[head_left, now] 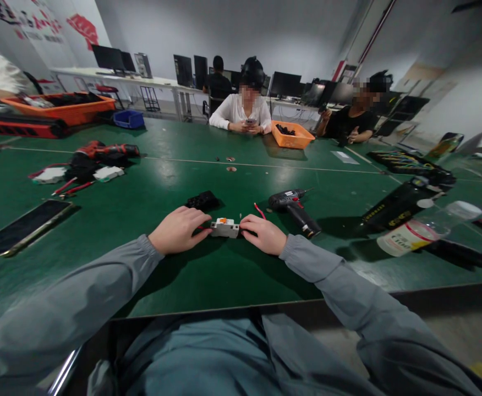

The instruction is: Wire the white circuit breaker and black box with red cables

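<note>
Where the two grips met, a small white breaker (225,227) with an orange toggle lay on the green counter (224,275), directly ahead of the person. It was pinched end to end. The left hand (178,231) had its fingertips closed on the nine o'clock end and the right hand (263,235) was closed on the three o'clock end, with both wrists down on the surface.

The breaker looked like a rigid moulded block: light, hard and unlikely to give under pressure, though its smooth faces could slip. The flat ends or broad sides seemed the safest places to hold it, clear of the toggle on top.

A red wire (259,210) curled up at one o'clock, just behind the right hand; whether it joined the breaker could not be told. A black part (202,200) sat near at eleven o'clock. A cordless drill (294,207) lay at two o'clock, close enough to crowd the right hand.

Further out at three o'clock were a black box (392,209) with yellow lettering and a clear bottle (426,228) on its side. A phone (24,226) lay face up at nine o'clock, well apart. At twelve o'clock, across the counter, two people sat beside an orange bin (292,137).
</note>
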A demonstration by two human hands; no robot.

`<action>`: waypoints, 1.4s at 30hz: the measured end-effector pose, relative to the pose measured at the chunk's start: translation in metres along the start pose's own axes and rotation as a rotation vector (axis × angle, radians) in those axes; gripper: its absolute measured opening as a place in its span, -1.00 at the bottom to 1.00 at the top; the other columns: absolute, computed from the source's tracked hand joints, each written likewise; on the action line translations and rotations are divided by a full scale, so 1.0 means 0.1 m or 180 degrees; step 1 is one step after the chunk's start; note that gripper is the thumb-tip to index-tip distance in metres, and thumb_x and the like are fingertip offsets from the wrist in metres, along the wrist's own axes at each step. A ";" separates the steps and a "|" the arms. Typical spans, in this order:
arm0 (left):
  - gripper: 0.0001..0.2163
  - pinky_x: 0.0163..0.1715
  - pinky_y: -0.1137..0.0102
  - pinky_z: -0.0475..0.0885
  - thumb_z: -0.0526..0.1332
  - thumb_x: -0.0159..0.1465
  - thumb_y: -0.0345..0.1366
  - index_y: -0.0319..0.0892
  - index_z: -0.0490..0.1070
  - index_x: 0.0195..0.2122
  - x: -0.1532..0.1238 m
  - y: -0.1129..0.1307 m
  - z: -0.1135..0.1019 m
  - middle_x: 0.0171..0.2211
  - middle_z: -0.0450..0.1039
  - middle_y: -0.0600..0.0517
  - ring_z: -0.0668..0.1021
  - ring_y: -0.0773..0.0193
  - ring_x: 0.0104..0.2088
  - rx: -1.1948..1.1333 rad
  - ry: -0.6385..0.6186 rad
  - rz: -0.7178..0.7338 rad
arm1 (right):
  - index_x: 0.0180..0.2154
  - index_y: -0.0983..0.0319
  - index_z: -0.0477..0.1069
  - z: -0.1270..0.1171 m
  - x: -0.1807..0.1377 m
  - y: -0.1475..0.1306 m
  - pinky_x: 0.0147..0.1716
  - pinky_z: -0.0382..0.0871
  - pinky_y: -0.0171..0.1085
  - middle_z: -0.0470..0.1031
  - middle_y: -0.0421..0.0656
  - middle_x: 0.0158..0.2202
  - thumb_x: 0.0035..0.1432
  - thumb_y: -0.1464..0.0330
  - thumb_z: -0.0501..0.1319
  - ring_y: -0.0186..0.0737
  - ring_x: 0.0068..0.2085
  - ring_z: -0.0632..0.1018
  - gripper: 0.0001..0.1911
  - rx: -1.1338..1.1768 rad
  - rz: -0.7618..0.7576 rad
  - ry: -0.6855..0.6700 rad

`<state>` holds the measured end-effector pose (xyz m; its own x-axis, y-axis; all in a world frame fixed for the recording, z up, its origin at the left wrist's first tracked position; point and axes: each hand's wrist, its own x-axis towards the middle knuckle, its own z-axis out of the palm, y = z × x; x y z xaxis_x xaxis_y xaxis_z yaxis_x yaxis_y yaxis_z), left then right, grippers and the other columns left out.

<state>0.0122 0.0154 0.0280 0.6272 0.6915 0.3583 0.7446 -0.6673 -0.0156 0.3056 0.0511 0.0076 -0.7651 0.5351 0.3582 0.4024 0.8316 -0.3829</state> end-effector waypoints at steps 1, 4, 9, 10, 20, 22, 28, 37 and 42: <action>-0.67 -0.16 0.23 0.38 0.06 0.39 -0.11 -0.19 0.43 0.02 0.00 0.02 0.00 -0.12 0.54 -0.11 0.57 0.12 -0.15 -0.0005 0.0032 -0.0033 | -0.04 0.24 0.49 0.02 0.01 -0.02 -0.01 0.46 -0.15 0.47 -0.03 -0.05 0.33 0.41 0.10 -0.15 -0.05 0.53 -0.76 -0.0002 -0.0046 -0.0026; -0.62 -0.14 0.21 0.41 0.07 0.39 -0.09 -0.21 0.36 0.10 0.00 0.09 0.00 -0.06 0.52 -0.14 0.56 0.08 -0.12 0.0006 0.0112 -0.0122 | 0.00 0.22 0.47 0.03 0.03 -0.07 0.01 0.44 -0.13 0.46 -0.03 -0.03 0.33 0.39 0.11 -0.14 -0.03 0.52 -0.74 -0.0086 -0.0145 -0.0075; -0.49 0.02 0.17 0.44 0.13 0.38 -0.13 -0.22 0.15 0.29 -0.01 0.19 0.00 0.16 0.37 -0.22 0.49 0.03 0.07 -0.0155 0.0274 0.0024 | 0.01 0.23 0.45 -0.07 0.00 0.03 0.04 0.41 -0.08 0.43 0.00 0.00 0.30 0.38 0.15 -0.07 0.01 0.49 -0.73 -0.0620 0.0242 0.0256; -0.48 0.04 0.15 0.43 0.14 0.38 -0.16 -0.19 0.13 0.31 -0.01 0.20 0.01 0.19 0.33 -0.22 0.46 0.02 0.11 -0.0182 0.0255 0.0115 | 0.00 0.24 0.45 -0.10 -0.01 0.07 0.04 0.40 -0.07 0.43 0.01 -0.01 0.29 0.38 0.16 -0.05 0.01 0.49 -0.74 -0.0750 0.0384 0.0327; -0.61 0.04 0.14 0.43 0.13 0.38 -0.28 -0.12 0.28 0.22 0.02 0.22 0.02 0.14 0.36 -0.18 0.46 0.04 0.09 -0.0208 0.0084 0.0449 | -0.19 0.26 0.41 -0.23 -0.11 0.33 -0.37 0.29 -0.25 0.52 -0.04 -0.25 0.24 0.22 0.21 -0.15 -0.32 0.54 -0.77 -0.1422 0.1879 -0.0017; -0.65 0.02 0.16 0.44 0.12 0.38 -0.27 -0.14 0.31 0.18 0.02 0.21 0.02 0.11 0.37 -0.17 0.47 0.05 0.07 -0.0190 0.0106 0.0388 | -0.26 0.24 0.40 -0.24 -0.11 0.35 -0.41 0.24 -0.27 0.52 -0.07 -0.31 0.23 0.27 0.19 -0.20 -0.39 0.52 -0.84 -0.1341 0.1887 -0.0089; -0.70 0.02 0.19 0.42 0.13 0.38 -0.24 -0.21 0.30 0.10 0.02 0.18 0.03 0.07 0.40 -0.17 0.46 0.08 0.07 -0.0351 0.0178 0.0296 | -0.34 0.22 0.35 -0.29 -0.09 0.30 -0.42 0.19 -0.34 0.50 -0.18 -0.38 0.15 0.35 0.24 -0.29 -0.41 0.47 -0.91 -0.0976 0.1449 -0.0386; -0.73 -0.06 0.22 0.43 0.15 0.36 -0.21 -0.23 0.30 0.01 0.01 0.16 0.05 -0.07 0.43 -0.15 0.49 0.10 -0.05 -0.0381 0.0112 0.0208 | -0.17 0.21 0.36 -0.21 -0.09 0.09 -0.51 0.01 -0.31 0.42 -0.26 -0.53 0.24 0.27 0.20 -0.31 -0.53 0.36 -0.83 -0.0715 0.0812 -0.0823; -0.70 -0.08 0.23 0.45 0.12 0.37 -0.26 -0.19 0.30 0.10 0.02 0.15 0.06 -0.04 0.40 -0.15 0.47 0.11 -0.05 -0.0277 0.0043 0.0380 | -0.20 0.19 0.42 -0.15 -0.07 -0.06 -0.49 0.01 -0.31 0.46 -0.22 -0.52 0.35 0.18 0.10 -0.31 -0.52 0.40 -0.76 -0.0891 0.0550 -0.0842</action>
<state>0.0256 0.0084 0.0230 0.7066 0.6025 0.3712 0.6420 -0.7664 0.0218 0.3166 0.0447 0.0203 -0.7623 0.6440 0.0640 0.6293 0.7607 -0.1591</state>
